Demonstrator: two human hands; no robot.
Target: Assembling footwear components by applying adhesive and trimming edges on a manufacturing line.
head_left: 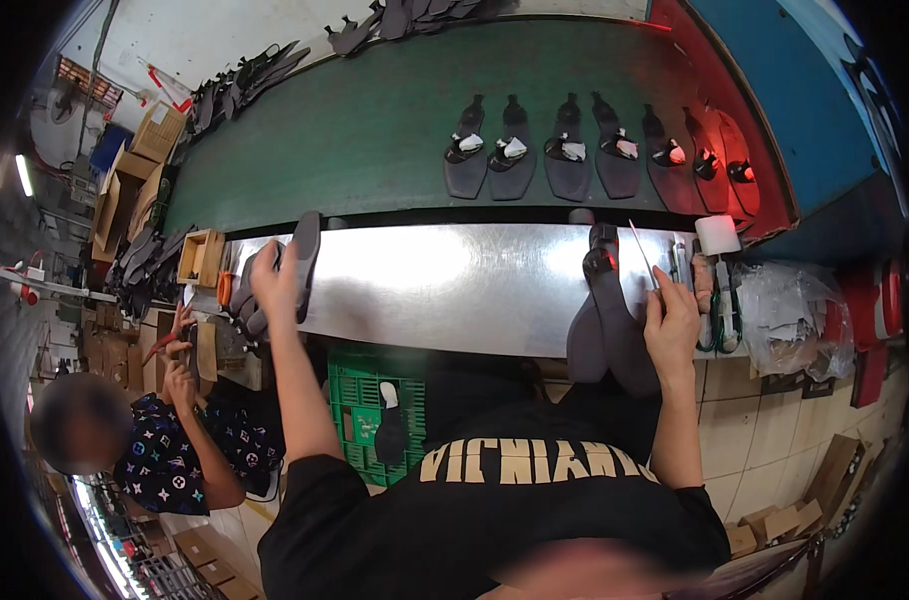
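My left hand [276, 285] is closed at the left end of the metal worktop, gripping a dark shoe sole [309, 250] that stands up beside its fingers. More dark soles [246, 305] lie under and left of that hand, partly hidden. My right hand [671, 325] pinches a thin, pale stick-like tool [638, 245], tip pointing away; its exact kind is too fine to tell. Just left of it, a pair of dark sandals [599, 310] overhangs the worktop's near edge, small straps at the far end.
Across the green conveyor belt [374, 120] stand several dark sandals [569, 150] with white stuffing. Tools and a white block [717, 236] sit at the right by a clear plastic bag [794, 310]. Left are a wooden box [202, 258] and a co-worker [194, 440]; a green crate [346, 385] stands below.
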